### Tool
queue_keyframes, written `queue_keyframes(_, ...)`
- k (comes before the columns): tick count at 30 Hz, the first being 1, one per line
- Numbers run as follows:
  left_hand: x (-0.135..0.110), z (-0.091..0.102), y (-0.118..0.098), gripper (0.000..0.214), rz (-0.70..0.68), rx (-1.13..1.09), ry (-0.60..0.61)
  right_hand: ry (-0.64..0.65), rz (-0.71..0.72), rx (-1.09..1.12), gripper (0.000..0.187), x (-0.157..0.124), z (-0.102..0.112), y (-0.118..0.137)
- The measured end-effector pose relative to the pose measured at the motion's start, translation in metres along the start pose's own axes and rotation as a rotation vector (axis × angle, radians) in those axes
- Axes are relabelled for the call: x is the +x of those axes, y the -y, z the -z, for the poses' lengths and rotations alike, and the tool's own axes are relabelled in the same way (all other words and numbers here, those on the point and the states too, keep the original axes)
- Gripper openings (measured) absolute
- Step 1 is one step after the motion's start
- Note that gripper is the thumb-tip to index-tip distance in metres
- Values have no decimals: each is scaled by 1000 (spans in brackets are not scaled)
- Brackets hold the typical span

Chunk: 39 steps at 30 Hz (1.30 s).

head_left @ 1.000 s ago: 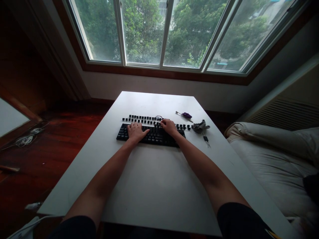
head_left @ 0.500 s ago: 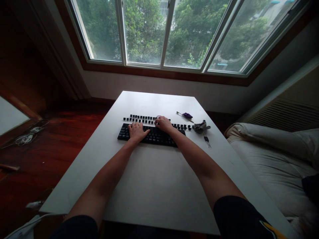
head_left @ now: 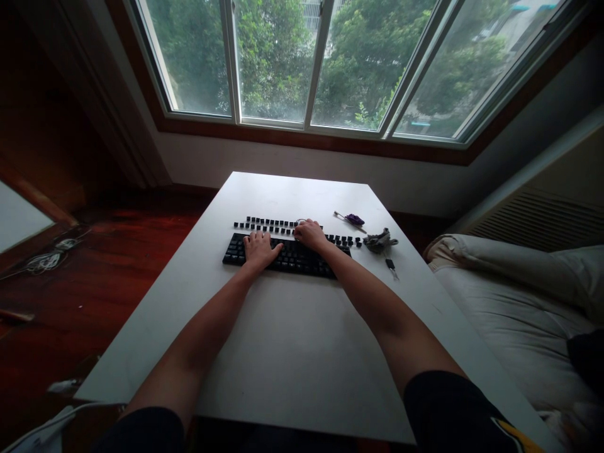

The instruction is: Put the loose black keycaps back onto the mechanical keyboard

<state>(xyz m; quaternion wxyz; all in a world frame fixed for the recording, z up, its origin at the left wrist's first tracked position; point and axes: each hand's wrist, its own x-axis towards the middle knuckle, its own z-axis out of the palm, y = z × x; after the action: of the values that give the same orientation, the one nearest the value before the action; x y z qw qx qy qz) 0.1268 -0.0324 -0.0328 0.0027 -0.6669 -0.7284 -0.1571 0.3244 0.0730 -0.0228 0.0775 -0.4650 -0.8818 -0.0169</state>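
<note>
A black keyboard [head_left: 302, 259] lies across the white table. My left hand [head_left: 259, 250] rests on its left part, fingers spread and flat, thumb pointing right. At the keyboard's far edge, my right hand [head_left: 310, 234] has its fingers curled down and close together. Whatever those fingertips hold or press, if anything, is hidden. Loose black keycaps [head_left: 268, 229] stand in rows just beyond the keyboard, and more keycaps [head_left: 345, 241] continue to the right of my right wrist. A small pale ring-shaped wire [head_left: 300, 221] shows partly behind the right hand.
To the right lie a crumpled grey cloth [head_left: 380, 241], a small black-handled tool [head_left: 391, 265], a purple brush-like item [head_left: 353, 219] and a thin stick. A pale couch [head_left: 509, 327] borders the table [head_left: 302, 352] on the right. Cables [head_left: 51, 258] lie on the floor at left.
Both hands stay at nearly the same places. The right hand's fingers shift very slightly at the keyboard's far edge.
</note>
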Motion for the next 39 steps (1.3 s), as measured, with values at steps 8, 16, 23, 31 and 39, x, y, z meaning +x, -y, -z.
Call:
queue_keyframes(8,-1,3,1,47,-7,-30,31,-136,-62,268,20,-6,-2,-1)
queue_keyframes(16,0,4,2,48,-15,-3,18,-124,-18,568,27,-15,-1,1)
queue_keyframes(23,2,2,5,53,-32,-14,20,-92,-9,773,32,-18,-14,3)
queue_keyframes(31,0,2,3,51,-26,-20,16,-62,-20,810,34,-24,-9,6)
queue_keyframes(39,2,2,2,46,-10,-20,35,-82,-46,753,30,-26,-13,5)
